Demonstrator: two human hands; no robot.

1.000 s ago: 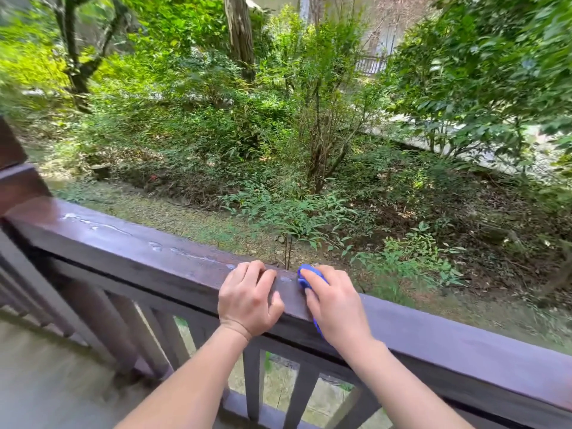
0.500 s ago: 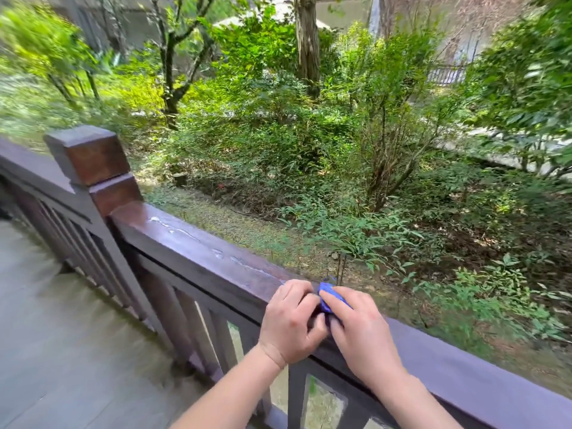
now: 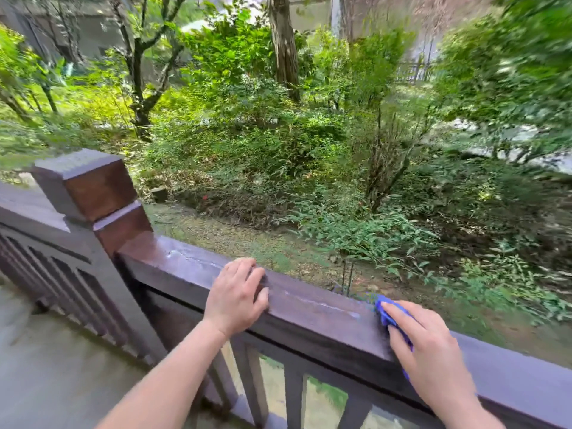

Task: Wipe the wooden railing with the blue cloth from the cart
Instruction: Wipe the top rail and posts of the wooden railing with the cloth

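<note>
**Cloth swept right, hands parted**

0.5 s earlier the 2 hands touched. The right hand (image 3: pixel 430 351) had since slid right along the rail (image 3: pixel 309 314), well apart from the left hand (image 3: pixel 236 297). Its fingers lay fairly straight, pressing the cloth (image 3: pixel 388 314) onto the rail top and over its near edge. The left hand rested on the rail, fingers loosely bent, holding nothing. Wet streaks (image 3: pixel 185 255) remained near the post (image 3: pixel 89 187), so that stretch probably needed another pass.

Cloth (image 3: pixel 390 314) on railing (image 3: pixel 309 317), post (image 3: pixel 89 193) left
</note>
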